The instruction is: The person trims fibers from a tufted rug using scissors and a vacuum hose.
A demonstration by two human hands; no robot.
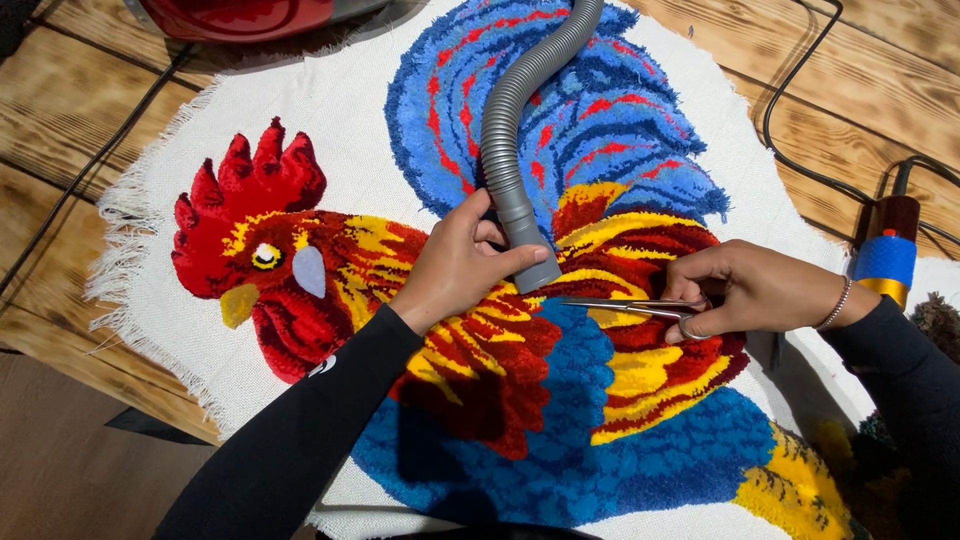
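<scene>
A wooden table (90, 90) carries the work. Spread flat across it is a tufted rug (560, 400) showing a rooster in red, yellow and blue on a white backing with a frayed left edge; lying flat keeps the pile facing up and open to both hands.

A red machine body (235, 15) sits at the far edge, and black cables (800, 150) run along the right side of the table. At the right edge stands a tool handle (888, 255) wrapped in blue and yellow tape, well apart from the hands.

A grey ribbed hose (515, 130) comes down from the far side over the blue tail feathers. The left hand (455, 265) is wrapped around its smooth end piece, fingers pressed around the tube and the thumb braced along it, with the mouth of the hose aimed down at the pile, just beside the blade tips. That placement suits catching loose fibre where it falls.

The right hand (755, 290), wearing a bracelet, grips thin metal scissors (625, 306) by the handles. The blades lie almost flat on the yellow and red wing, pointing left toward the hose mouth and appear nearly together. Held low, they skim the surface, not dig in.
</scene>
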